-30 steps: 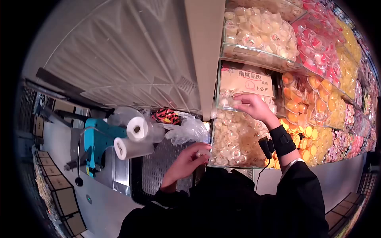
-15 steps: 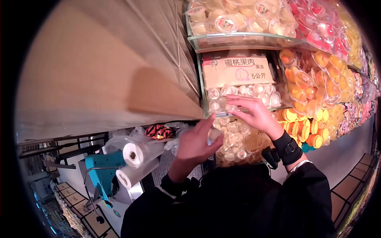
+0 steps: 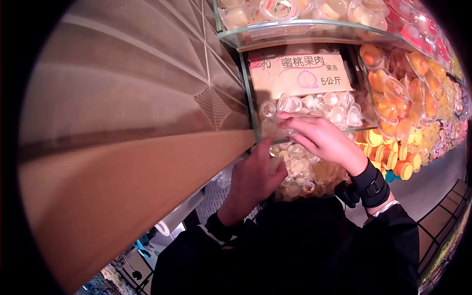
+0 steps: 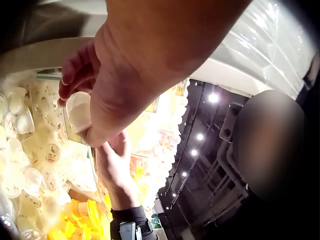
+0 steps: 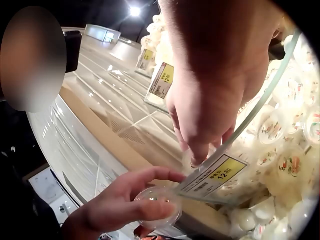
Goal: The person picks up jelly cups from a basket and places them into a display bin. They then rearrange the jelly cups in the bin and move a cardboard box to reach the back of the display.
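Observation:
My left hand (image 3: 253,177) is raised at the left front corner of a glass-fronted bin. Its thumb and fingers grip a clear jelly cup (image 4: 79,112), which shows best in the two wrist views. My right hand (image 3: 327,140) reaches over the glass edge into the same bin, fingers extended at the translucent jelly cups (image 3: 339,115) inside. A pale cup (image 3: 269,129) lies right at its fingertips; I cannot tell whether it is pinched. Behind the cups stands a handwritten paper sign (image 3: 305,73) with a peach drawing.
A yellow price tag (image 5: 215,175) sits on the glass edge. More jelly cups (image 3: 297,164) fill the bin below. Orange jelly cups (image 3: 398,98) and yellow-lidded jars (image 3: 403,169) lie to the right. A brown ledge (image 3: 123,172) and ribbed panel (image 3: 147,69) close off the left.
My left hand has moved up and right to the bin's front corner. My right hand stays at the same bin. The head view has come closer, and the panel now covers most of the bag rolls.

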Available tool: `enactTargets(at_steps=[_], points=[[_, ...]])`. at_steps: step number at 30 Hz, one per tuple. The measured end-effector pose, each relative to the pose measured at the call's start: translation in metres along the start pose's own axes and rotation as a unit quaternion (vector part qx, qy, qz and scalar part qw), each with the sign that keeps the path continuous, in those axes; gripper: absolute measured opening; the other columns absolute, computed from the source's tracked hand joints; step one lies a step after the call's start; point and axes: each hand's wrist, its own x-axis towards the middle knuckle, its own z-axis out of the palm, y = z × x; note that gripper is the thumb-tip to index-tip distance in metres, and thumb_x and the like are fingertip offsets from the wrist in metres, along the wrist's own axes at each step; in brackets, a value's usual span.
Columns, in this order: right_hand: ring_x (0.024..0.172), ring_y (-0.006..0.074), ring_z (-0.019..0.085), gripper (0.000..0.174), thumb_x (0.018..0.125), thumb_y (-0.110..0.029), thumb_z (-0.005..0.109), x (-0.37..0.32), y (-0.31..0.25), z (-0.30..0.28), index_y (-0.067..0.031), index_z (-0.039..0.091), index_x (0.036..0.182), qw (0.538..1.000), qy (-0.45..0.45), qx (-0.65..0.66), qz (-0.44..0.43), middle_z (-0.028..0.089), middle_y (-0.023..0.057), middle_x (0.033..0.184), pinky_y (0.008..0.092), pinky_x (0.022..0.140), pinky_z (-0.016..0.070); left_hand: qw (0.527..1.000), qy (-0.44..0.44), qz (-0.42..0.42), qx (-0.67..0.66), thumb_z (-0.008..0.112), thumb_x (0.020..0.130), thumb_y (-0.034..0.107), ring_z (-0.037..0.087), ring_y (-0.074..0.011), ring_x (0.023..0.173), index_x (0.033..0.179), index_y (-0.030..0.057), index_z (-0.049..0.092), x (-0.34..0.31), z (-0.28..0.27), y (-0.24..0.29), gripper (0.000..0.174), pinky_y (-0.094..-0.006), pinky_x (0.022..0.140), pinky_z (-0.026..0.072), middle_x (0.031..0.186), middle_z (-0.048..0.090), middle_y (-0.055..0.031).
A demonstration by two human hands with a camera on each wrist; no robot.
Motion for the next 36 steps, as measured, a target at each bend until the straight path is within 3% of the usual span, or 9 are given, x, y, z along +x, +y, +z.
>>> enactTargets(at_steps=[7, 9, 12, 14, 17, 23, 25, 28, 36], points=[[0.116, 0.0256, 0.057, 0.028, 0.089, -0.012, 0.057, -0.011, -0.009, 0.007, -0.0060, 0.060, 0.116, 0.993, 0.017, -0.116, -0.011, 0.057, 0.0097, 0.132, 0.0359, 0.096, 0.0396, 1.000, -0.014, -0.010, 0.011, 0.067, 0.079, 0.025, 0.066, -0.0356, 0.077, 0.129, 0.0006, 0.044, -0.001, 0.004, -0.010, 0.060, -0.0435, 0.064, 0.0530, 0.096, 0.064, -0.0217], [0.117, 0.0239, 0.057, 0.031, 0.090, -0.014, 0.057, -0.015, -0.008, 0.009, -0.0073, 0.059, 0.120, 0.988, 0.042, -0.145, -0.029, 0.056, 0.0091, 0.133, 0.0343, 0.098, 0.0371, 0.991, 0.102, 0.079, -0.027, 0.072, 0.075, 0.023, 0.064, -0.0348, 0.070, 0.133, 0.0047, 0.044, 0.001, 0.008, -0.014, 0.067, -0.0416, 0.062, 0.0507, 0.080, 0.062, -0.0166], [0.117, 0.0266, 0.057, 0.041, 0.090, -0.012, 0.058, -0.010, -0.007, 0.005, -0.0069, 0.054, 0.130, 0.994, 0.030, -0.107, 0.014, 0.056, 0.0106, 0.133, 0.0370, 0.096, 0.0411, 0.996, 0.062, 0.061, -0.034, 0.074, 0.075, 0.020, 0.063, -0.0281, 0.067, 0.136, 0.0066, 0.042, 0.007, -0.004, -0.001, 0.070, -0.0361, 0.060, 0.0504, 0.085, 0.063, -0.0154], [0.128, 0.0246, 0.050, 0.055, 0.087, -0.006, 0.062, -0.006, -0.009, -0.002, -0.0047, 0.043, 0.138, 0.989, 0.009, 0.126, 0.074, 0.052, 0.0119, 0.138, 0.0357, 0.104, 0.0374, 0.993, 0.056, 0.056, -0.083, 0.074, 0.077, 0.018, 0.061, -0.0239, 0.066, 0.133, 0.0062, 0.046, 0.012, -0.010, 0.009, 0.064, -0.0331, 0.061, 0.0497, 0.088, 0.063, -0.0140], [0.128, 0.0223, 0.049, 0.064, 0.084, -0.001, 0.064, -0.005, -0.008, -0.002, -0.0044, 0.037, 0.142, 0.981, 0.006, 0.176, 0.075, 0.054, 0.0118, 0.136, 0.0355, 0.105, 0.0382, 0.985, 0.064, 0.091, -0.134, 0.074, 0.079, 0.016, 0.057, -0.0176, 0.066, 0.124, 0.0048, 0.052, 0.016, -0.005, 0.011, 0.051, -0.0285, 0.061, 0.0482, 0.093, 0.062, -0.0112], [0.125, 0.0212, 0.050, 0.063, 0.075, 0.001, 0.063, -0.013, -0.002, -0.026, -0.0048, 0.047, 0.136, 0.991, 0.009, 0.126, 0.045, 0.054, 0.0129, 0.133, 0.0342, 0.101, 0.0430, 0.967, 0.109, 0.140, -0.183, 0.072, 0.081, 0.010, 0.055, -0.0158, 0.068, 0.113, 0.0026, 0.058, 0.024, 0.002, 0.024, 0.036, -0.0274, 0.062, 0.0467, 0.099, 0.060, -0.0100], [0.116, 0.0177, 0.056, 0.057, 0.080, -0.001, 0.065, -0.015, -0.005, -0.041, -0.0031, 0.048, 0.135, 0.944, 0.019, 0.308, 0.116, 0.059, 0.0131, 0.124, 0.0318, 0.095, 0.0463, 0.968, 0.122, 0.145, -0.166, 0.072, 0.080, 0.008, 0.055, -0.0158, 0.070, 0.116, 0.0025, 0.058, 0.034, 0.002, 0.028, 0.039, -0.0276, 0.064, 0.0468, 0.100, 0.059, -0.0105], [0.105, 0.0136, 0.060, 0.042, 0.087, -0.006, 0.064, -0.007, -0.017, -0.048, -0.0012, 0.053, 0.127, 0.922, -0.004, 0.356, 0.154, 0.064, 0.0112, 0.113, 0.0279, 0.089, 0.0481, 0.965, 0.084, 0.190, -0.161, 0.066, 0.081, 0.003, 0.058, -0.0256, 0.081, 0.123, 0.0035, 0.052, 0.050, 0.001, 0.037, 0.044, -0.0332, 0.070, 0.0492, 0.110, 0.054, -0.0149], [0.084, 0.0077, 0.061, 0.019, 0.086, -0.014, 0.069, -0.026, 0.013, -0.043, -0.0012, 0.061, 0.098, 0.962, 0.090, 0.166, 0.199, 0.062, 0.0011, 0.085, 0.0266, 0.071, 0.0501, 0.947, 0.164, 0.271, -0.054, 0.054, 0.085, 0.003, 0.055, -0.0332, 0.105, 0.123, -0.0013, 0.054, 0.074, 0.020, 0.010, 0.038, -0.0438, 0.093, 0.0409, 0.118, 0.058, -0.0156]])
